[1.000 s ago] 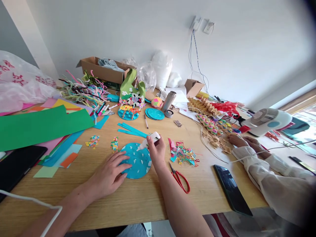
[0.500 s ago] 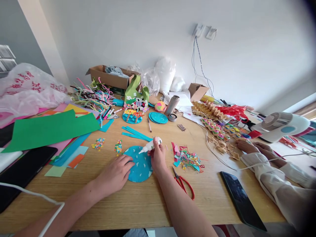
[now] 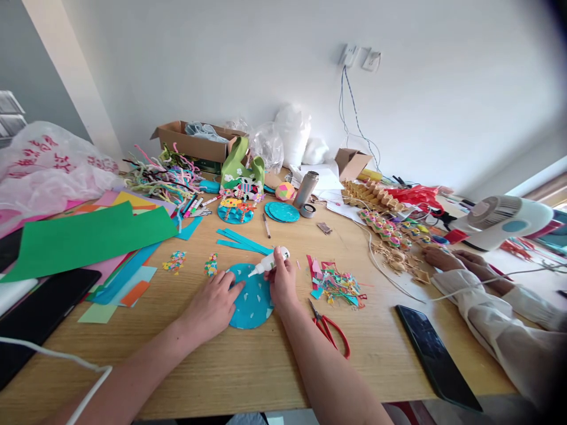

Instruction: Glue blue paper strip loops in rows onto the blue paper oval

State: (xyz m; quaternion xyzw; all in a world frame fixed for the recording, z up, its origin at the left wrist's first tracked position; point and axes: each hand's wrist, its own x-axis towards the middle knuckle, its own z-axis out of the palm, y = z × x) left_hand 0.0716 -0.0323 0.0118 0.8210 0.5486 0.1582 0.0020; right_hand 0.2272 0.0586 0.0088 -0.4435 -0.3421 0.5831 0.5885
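Note:
A round blue paper disc [image 3: 250,307] with small pale flecks lies on the table before me. My left hand [image 3: 216,300] rests over its left side, fingers loosely spread and touching the paper. Above the disc's upper right, my right hand [image 3: 283,283] grips a white glue bottle [image 3: 267,263], its narrow tip angled down to the left. I cannot tell whether the tip touches the paper. Two small piles of coloured paper bits, one pile [image 3: 211,265] nearer and another pile [image 3: 175,262] farther left, lie beyond my left hand. Blue paper strips [image 3: 243,241] are just behind the disc.
Red-handled scissors [image 3: 330,330] and paper scraps [image 3: 339,284] lie right of my right arm; a phone [image 3: 436,357] is farther right. Green paper sheets [image 3: 88,239] cover the left. A steel flask [image 3: 306,189] stands behind. Another person's hands [image 3: 443,258] work at the right, near a fan [image 3: 509,219].
My left hand has slid slightly, its fingers now farther over the disc's upper left. The glue bottle stays almost in place in my right hand. The view has tilted a little.

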